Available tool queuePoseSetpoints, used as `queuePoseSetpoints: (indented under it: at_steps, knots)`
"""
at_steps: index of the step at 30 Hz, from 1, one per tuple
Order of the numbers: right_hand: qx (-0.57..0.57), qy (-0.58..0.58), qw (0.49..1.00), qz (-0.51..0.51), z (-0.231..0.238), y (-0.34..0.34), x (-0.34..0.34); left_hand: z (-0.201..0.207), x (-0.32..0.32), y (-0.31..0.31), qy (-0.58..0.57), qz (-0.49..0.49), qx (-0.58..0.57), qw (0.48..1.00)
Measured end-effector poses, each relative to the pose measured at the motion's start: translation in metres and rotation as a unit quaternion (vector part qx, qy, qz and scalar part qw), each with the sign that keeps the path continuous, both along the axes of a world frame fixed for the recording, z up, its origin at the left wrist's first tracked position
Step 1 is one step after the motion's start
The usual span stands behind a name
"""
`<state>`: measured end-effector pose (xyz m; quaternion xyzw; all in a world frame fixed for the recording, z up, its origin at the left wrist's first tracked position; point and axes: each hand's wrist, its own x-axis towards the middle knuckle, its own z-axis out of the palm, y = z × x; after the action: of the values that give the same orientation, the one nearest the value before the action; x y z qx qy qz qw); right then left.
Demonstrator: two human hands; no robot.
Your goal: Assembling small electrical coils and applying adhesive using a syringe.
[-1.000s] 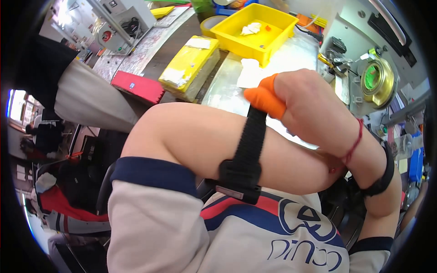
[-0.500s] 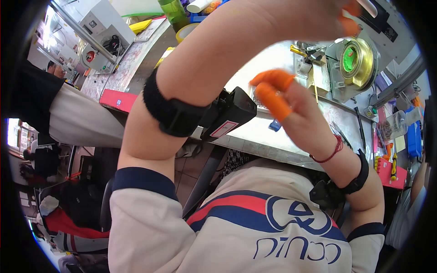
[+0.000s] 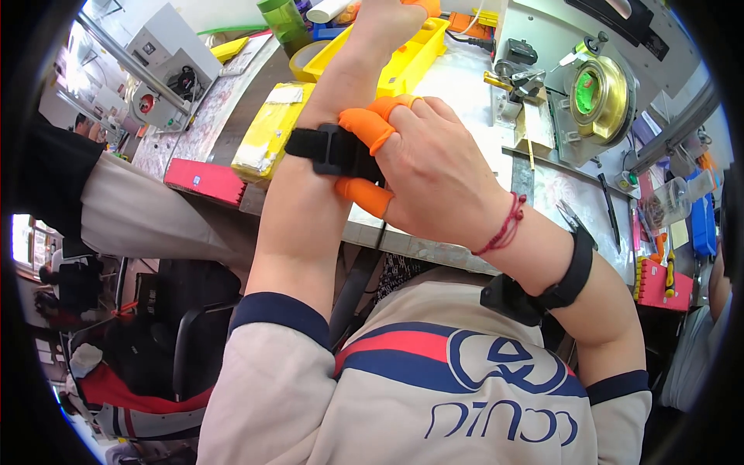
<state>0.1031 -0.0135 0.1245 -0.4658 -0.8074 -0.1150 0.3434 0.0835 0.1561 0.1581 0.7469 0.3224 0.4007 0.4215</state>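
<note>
My left arm reaches up across the bench, and my left hand (image 3: 389,27) meets the picture's top edge. Only bits of its orange-capped fingers show, so its grip is not visible. A black device (image 3: 353,160) sits on my left forearm by a black strap (image 3: 308,142). Closed around that device is my right hand (image 3: 438,167), its thumb below and fingers above, with orange finger cots on them. My right forearm wears a red cord bracelet (image 3: 508,226) and another strapped black device (image 3: 508,301).
Beyond my left forearm stand a yellow tray (image 3: 432,48) and a yellow box (image 3: 267,138). At the right is a bench machine with a gold-coloured wheel (image 3: 603,101). Tweezers (image 3: 572,215) lie near the bench edge. A red box (image 3: 205,180) is at the left; someone's pale trouser leg (image 3: 147,205) is close by.
My left forearm has swung away to the left, its hand moving left and out toward the top edge. My right hand has come left and taken hold of the device on my left forearm.
</note>
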Motion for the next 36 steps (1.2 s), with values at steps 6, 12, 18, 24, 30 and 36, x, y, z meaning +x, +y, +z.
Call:
queuePoseSetpoints:
  at_steps: [6, 12, 18, 24, 30, 36]
  knots:
    - [0.106, -0.004, 0.994, -0.011, -0.018, 0.024, -0.009, -0.026, -0.019, 0.005, -0.148, 0.013, -0.068, 0.987]
    - [0.017, -0.038, 0.992, -0.122, -0.017, 0.047, -0.004, -0.05, -0.035, 0.0, -0.359, 0.045, -0.246, 0.899]
    - [-0.077, 0.029, 0.985, -0.153, -0.022, 0.056, 0.007, -0.078, -0.049, -0.039, -0.34, -0.012, -0.272, 0.9]
    - [-0.139, 0.097, 0.977, -0.133, -0.023, 0.059, -0.011, -0.103, -0.097, -0.032, -0.01, 0.058, 0.009, 0.998]
    - [-0.122, 0.089, 0.985, -0.087, -0.024, 0.064, -0.023, -0.062, -0.13, -0.086, 0.397, 0.048, 0.161, 0.902]
    - [-0.156, 0.049, 0.965, -0.204, -0.025, 0.084, 0.011, -0.056, -0.146, -0.114, -0.138, -0.031, -0.06, 0.988]
